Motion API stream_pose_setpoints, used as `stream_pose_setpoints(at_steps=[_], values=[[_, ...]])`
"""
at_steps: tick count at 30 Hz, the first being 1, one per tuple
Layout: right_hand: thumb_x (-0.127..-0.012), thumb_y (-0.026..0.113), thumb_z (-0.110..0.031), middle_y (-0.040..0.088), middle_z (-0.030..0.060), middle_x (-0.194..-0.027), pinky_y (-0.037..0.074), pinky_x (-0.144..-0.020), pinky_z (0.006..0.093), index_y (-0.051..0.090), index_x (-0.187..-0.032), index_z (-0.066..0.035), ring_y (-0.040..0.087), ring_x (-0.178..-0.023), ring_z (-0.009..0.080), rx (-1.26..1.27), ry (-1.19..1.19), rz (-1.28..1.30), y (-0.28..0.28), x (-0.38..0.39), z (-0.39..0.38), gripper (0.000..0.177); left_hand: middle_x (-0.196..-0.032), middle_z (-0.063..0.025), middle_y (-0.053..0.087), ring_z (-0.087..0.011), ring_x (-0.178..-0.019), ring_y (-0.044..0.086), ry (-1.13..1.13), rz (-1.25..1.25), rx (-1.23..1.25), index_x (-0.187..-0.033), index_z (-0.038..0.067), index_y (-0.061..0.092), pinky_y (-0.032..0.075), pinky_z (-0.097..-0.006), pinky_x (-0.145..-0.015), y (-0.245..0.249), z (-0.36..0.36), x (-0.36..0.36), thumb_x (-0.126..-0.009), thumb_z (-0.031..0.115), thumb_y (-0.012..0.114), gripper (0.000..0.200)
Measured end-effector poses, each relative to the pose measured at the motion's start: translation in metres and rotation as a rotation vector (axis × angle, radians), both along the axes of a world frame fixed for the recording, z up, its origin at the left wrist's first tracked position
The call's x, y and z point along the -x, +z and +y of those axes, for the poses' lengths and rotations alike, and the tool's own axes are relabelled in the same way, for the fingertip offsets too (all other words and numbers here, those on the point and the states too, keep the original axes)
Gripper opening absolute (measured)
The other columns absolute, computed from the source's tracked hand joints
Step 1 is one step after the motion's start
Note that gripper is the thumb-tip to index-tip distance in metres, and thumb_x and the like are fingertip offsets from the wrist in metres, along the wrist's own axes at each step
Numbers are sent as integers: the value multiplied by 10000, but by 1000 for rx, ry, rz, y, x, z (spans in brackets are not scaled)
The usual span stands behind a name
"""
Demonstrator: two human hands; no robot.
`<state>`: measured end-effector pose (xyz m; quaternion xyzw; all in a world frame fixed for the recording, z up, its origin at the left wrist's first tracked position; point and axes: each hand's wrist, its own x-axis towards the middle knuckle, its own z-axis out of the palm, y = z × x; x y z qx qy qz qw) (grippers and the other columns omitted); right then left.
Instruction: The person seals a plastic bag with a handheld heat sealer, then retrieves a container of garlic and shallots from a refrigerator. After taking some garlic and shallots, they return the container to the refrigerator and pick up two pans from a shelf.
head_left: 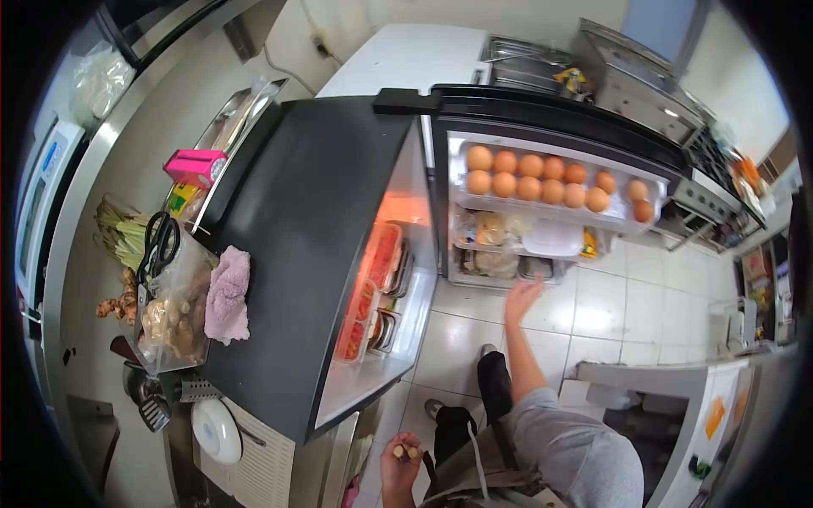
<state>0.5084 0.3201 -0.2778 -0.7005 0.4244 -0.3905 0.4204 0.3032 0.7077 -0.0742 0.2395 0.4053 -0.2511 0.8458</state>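
A pink cloth [227, 296] lies toward nine o'clock on the dark fridge [292, 212]. At six o'clock, the left hand [401, 461] curls its fingers around small pale pieces [400, 452]. Toward four o'clock, the right hand [523, 300] has loosely spread fingers by a clear tub [535, 268] on the open door's bottom shelf [470, 277]; contact I cannot tell. Eggs [552, 190] sit at two o'clock, in the door's top rack [500, 202].
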Motion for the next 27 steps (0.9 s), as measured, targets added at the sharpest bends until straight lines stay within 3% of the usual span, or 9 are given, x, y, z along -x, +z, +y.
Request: stream_pose_setpoints(at_steps=[2, 4, 7, 10, 16, 18, 20, 24, 27], values=[[-739, 518, 21, 308, 262, -1318, 256, -1030, 419, 289, -1306, 49, 264, -1259, 395, 374, -142, -158, 130, 33, -43, 612, -866, -46, 605, -187, -785, 573, 2, -102, -1, -882, 77, 569, 461, -296, -618, -12, 17, -3, -867, 211, 507, 149], [-736, 524, 17, 294, 246, -1351, 267, -1029, 421, 304, -1315, 23, 245, -1284, 373, 668, -113, 65, 232, 57, -75, 619, -843, -23, 594, -168, -768, 574, -63, -97, 68, -885, 86, 561, 469, -290, -610, -7, 21, -11, -866, 210, 506, 137], [-687, 540, 28, 308, 205, -1372, 318, -995, 429, 342, -1318, -29, 317, -1241, 357, 866, 99, 286, 281, 71, -122, 664, -819, -38, 575, -171, -736, 579, -158, -87, 4, -878, 78, 543, 503, -293, -614, -11, 22, -14, -886, 205, 487, 139], [-632, 532, 46, 344, 193, -1353, 353, -964, 428, 365, -1302, -39, 403, -1164, 370, 828, 311, 346, 279, 80, -139, 696, -825, -38, 573, -169, -742, 581, -235, -106, 75, -883, 72, 539, 513, -305, -632, -9, 15, -16, -892, 200, 477, 143], [-679, 532, -33, 397, 245, -1298, 398, -927, 442, 400, -1255, 15, 469, -1087, 399, 575, 245, 403, 290, 84, -113, 592, -870, -52, 579, -193, -786, 584, -338, -190, 155, -911, 58, 547, 524, -317, -684, 10, -18, -17, -903, 204, 464, 169], [-683, 523, -26, 393, 251, -1302, 431, -882, 445, 405, -1245, 18, 492, -1039, 406, 765, 227, 320, 263, 88, -118, 576, -920, -67, 589, -194, -843, 571, -466, -228, 208, -912, 63, 549, 507, -333, -725, 19, -36, -14, -905, 213, 456, 178], [-686, 519, -28, 366, 249, -1323, 436, -883, 447, 393, -1270, -9, 509, -1022, 418, 659, 334, 295, 266, 117, -106, 597, -968, -89, 583, -222, -879, 568, -598, -278, 112, -955, 56, 547, 493, -367, -791, 34, -61, -9, -912, 232, 446, 207], [-706, 535, -62, 341, 252, -1327, 428, -910, 425, 353, -1292, -44, 494, -1068, 414, 496, 313, 82, 239, 235, -45, 614, -1007, -103, 570, -249, -983, 544, -785, -362, 169, -987, 44, 535, 456, -411, -889, 41, -113, 6, -918, 237, 435, 228], [-721, 616, -157, 294, 247, -1333, 455, -871, 442, 320, -1328, -130, 468, -1100, 418, 187, 492, 344, 191, 398, 8, 676, -961, -114, 577, -252, -953, 566, -900, -394, 161, -937, 29, 536, 464, -410, -899, 59, -171, 39, -916, 195, 448, 189]])
